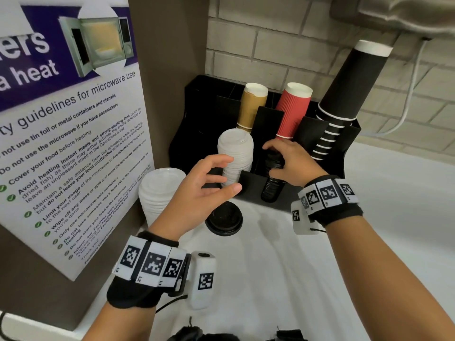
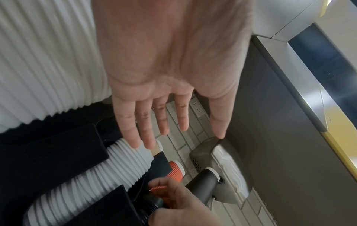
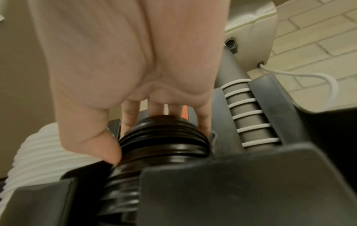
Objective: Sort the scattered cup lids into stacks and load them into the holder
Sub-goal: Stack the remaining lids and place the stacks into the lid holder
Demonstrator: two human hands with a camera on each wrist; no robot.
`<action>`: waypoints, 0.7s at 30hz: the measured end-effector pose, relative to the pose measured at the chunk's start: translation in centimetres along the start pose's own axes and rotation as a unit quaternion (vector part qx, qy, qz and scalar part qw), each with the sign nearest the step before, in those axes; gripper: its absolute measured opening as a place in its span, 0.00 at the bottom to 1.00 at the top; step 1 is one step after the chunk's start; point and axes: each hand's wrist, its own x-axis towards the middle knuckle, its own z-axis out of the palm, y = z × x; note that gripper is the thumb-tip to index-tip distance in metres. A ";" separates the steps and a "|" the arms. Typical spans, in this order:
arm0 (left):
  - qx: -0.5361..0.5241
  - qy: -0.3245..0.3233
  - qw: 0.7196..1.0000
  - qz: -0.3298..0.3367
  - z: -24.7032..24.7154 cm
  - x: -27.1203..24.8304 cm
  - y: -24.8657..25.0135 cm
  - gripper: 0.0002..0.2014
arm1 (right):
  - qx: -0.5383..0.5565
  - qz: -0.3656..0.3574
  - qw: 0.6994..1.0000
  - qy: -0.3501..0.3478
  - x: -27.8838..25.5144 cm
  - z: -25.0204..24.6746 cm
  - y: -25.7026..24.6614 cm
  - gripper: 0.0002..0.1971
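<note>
A black holder [image 1: 266, 190] stands against the brick wall. A stack of black lids [image 1: 273, 183] [image 3: 164, 137] leans in its front right slot, and my right hand [image 1: 283, 158] [image 3: 154, 126] grips the top of that stack with thumb and fingers curled around it. A stack of white lids [image 1: 236, 153] [image 2: 119, 165] leans in the slot to its left. My left hand [image 1: 216, 178] [image 2: 164, 122] hovers in front of the white stack with straight, spread fingers and holds nothing. A loose black lid [image 1: 224, 219] lies on the white counter below it.
A taller stack of larger white lids [image 1: 158, 193] stands on the counter at the left, beside a microwave poster [image 1: 61, 134]. Gold [image 1: 252, 104], red [image 1: 293, 109] and black cup stacks [image 1: 344, 94] lean in the holder's rear slots. A white cable [image 1: 408, 102] hangs at the right.
</note>
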 end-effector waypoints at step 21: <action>-0.006 0.014 1.000 0.023 -0.6 1.0 0.9 0.24 | 0.000 -0.102 0.974 -0.204 -3.5 6.6 -6.0 0.27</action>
